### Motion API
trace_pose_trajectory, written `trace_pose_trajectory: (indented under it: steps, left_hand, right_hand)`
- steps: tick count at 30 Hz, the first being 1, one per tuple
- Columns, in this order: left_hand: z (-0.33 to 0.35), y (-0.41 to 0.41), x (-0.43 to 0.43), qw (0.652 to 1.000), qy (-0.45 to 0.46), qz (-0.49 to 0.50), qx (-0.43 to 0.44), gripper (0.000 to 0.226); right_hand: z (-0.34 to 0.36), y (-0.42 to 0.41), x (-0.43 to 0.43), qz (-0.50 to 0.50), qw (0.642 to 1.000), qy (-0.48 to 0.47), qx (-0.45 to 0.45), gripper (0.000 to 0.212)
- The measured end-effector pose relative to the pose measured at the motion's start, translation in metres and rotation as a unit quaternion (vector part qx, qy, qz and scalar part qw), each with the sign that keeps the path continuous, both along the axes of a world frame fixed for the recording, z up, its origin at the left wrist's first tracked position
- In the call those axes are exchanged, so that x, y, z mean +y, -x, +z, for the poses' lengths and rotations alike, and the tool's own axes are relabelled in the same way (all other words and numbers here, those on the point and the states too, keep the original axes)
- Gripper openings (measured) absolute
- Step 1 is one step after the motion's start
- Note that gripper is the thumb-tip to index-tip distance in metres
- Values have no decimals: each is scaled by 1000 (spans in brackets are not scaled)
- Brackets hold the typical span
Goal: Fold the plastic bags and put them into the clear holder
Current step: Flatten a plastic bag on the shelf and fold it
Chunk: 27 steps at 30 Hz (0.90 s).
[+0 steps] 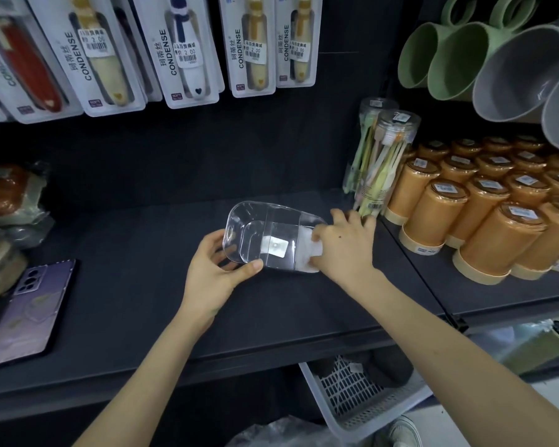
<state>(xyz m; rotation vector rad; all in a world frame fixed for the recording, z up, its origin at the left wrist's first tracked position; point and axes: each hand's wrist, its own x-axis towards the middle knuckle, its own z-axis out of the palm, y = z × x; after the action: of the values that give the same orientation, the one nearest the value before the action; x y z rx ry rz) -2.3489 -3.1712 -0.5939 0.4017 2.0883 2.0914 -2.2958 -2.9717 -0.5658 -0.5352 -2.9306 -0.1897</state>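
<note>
Grips clear holder [259,221] in left hand [213,272], pinches folded plastic bag [307,250] at 3 o'clock in right hand [346,243]; risks rim snag, unfolding.

Dark matte shelf [126,285], deep, with dark back panel [239,150].
- Far, above: hanging blister packs [188,50].
- Upper right: green cups [433,56], grey cups [523,72].
- Right: orange lidded tubs [484,221], clear toothbrush tubes [384,156].
- Left: purple phone case [29,311], wrapped goods [10,195].
- Below, near right: white slotted basket [352,391], pale floor [459,427].
</note>
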Motion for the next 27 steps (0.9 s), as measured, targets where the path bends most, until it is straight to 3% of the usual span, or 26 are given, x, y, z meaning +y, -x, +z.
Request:
trace_pose_trajectory:
  steps: [5, 9, 17, 21, 27]
  left_hand:
    - [4, 0, 1, 1000, 5, -4, 0, 59]
    - [4, 1, 1, 1000, 4, -5, -5, 58]
    - [6, 3, 3, 1000, 8, -3, -3, 57]
    - [6, 4, 5, 1000, 8, -6, -6, 56]
    - [8, 5, 5, 1000, 17, -9, -13, 55]
  right_hand:
    - [6, -1, 4, 27, 999, 17, -24, 45]
    - [12, -3, 9, 17, 994, 105, -3, 43]
    - [-2, 5, -6, 32, 999, 34, 1, 49]
    - [5, -6, 3, 13, 997, 45, 66, 50]
    - [6, 9, -7, -39, 996, 7, -77, 53]
